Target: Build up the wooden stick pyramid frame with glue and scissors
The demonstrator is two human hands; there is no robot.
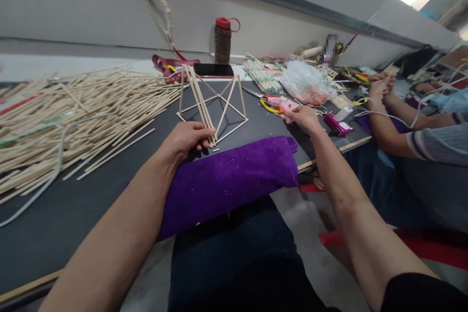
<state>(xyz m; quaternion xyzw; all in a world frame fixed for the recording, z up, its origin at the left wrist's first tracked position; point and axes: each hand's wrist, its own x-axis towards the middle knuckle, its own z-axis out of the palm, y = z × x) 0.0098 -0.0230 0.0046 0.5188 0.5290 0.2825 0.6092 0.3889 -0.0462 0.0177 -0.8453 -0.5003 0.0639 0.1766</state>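
My left hand (188, 137) pinches the lower ends of several thin wooden sticks (200, 102), which slant up and away from me. They stand within or against an open frame of glued sticks (234, 129) on the dark table; whether they are joined to it I cannot tell. To the right, my right hand (303, 118) has its fingers closed around what looks like a pink glue gun (284, 103), lying beside yellow-handled scissors (269, 106). A folded purple cloth (234, 170) lies along the table edge under my left wrist. A short stick offcut (216, 149) rests near my left fingertips.
Loose sticks (91, 112) cover the left side, crossed by a white cable (60, 156). Behind the frame are a phone (213, 69) and a red-lidded bottle (223, 41). A plastic bag (305, 80) and a magenta packet (338, 126) lie right, near another person's hands (382, 85).
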